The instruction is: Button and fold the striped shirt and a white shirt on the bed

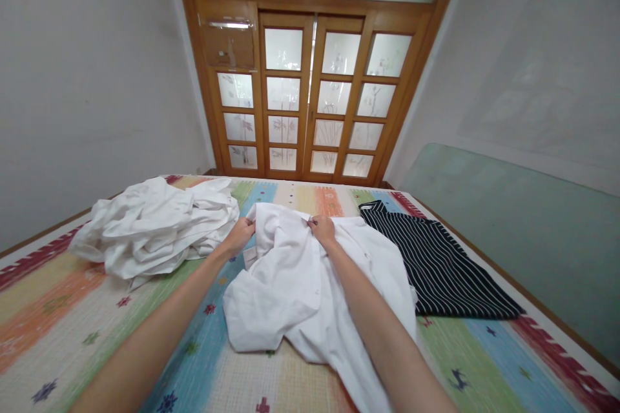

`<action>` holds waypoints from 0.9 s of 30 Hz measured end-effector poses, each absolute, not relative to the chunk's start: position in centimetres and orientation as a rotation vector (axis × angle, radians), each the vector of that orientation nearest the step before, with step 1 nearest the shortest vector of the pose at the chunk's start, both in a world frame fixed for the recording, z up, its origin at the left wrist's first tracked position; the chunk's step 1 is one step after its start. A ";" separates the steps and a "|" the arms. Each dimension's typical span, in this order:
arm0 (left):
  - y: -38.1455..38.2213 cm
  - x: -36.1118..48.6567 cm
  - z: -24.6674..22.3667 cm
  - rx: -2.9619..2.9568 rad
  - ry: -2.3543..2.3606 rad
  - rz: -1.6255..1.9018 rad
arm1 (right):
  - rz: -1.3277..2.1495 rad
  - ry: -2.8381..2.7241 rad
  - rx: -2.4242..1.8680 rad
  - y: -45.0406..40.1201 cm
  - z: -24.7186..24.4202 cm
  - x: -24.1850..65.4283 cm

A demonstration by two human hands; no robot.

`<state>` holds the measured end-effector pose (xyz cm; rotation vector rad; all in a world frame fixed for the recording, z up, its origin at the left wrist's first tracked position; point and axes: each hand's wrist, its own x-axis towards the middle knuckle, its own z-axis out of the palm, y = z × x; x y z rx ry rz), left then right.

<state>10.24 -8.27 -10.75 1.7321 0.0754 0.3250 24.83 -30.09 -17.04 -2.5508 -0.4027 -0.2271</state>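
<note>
A white button-up shirt (285,284) lies loosely spread on the bed, its far edge lifted a little between my hands. My left hand (241,233) pinches the shirt's far left corner. With closed fingers, my right hand (321,228) grips the same far edge near the middle, by the buttoned strip. Part of the shirt is hidden under my right forearm. To the right, a black garment with white stripes (450,264) lies flat, partly touching the white shirt. A crumpled heap of white clothing (159,226) sits left of my left hand.
A colourful striped bedspread (194,335) covers the bed under the clothes. A pale green headboard-like panel (523,226) stands along the right side. Wooden doors with glass panes (283,93) are beyond the far edge, and plain walls rise on both sides.
</note>
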 end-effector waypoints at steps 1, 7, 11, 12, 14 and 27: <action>-8.3 10.2 -10.4 1.710 0.113 0.350 | -0.220 -0.400 -2.558 -30.1 -17.0 24.8; -6.5 9.1 -5.7 1.860 0.163 0.520 | -0.174 -0.400 -2.585 -30.0 -16.5 24.5; -2.7 7.7 -1.2 2.349 0.314 0.660 | -0.175 -0.403 -2.588 -29.9 -16.3 24.2; -1.7 7.3 -0.3 2.485 0.333 0.672 | -0.179 -0.406 -2.592 -29.9 -16.4 24.1; -0.1 6.5 1.2 2.735 0.341 0.531 | -0.186 -0.412 -2.606 -30.0 -16.4 23.8; 4.9 3.9 2.2 3.024 0.840 0.304 | -0.140 -0.535 -2.668 -29.3 -16.7 24.3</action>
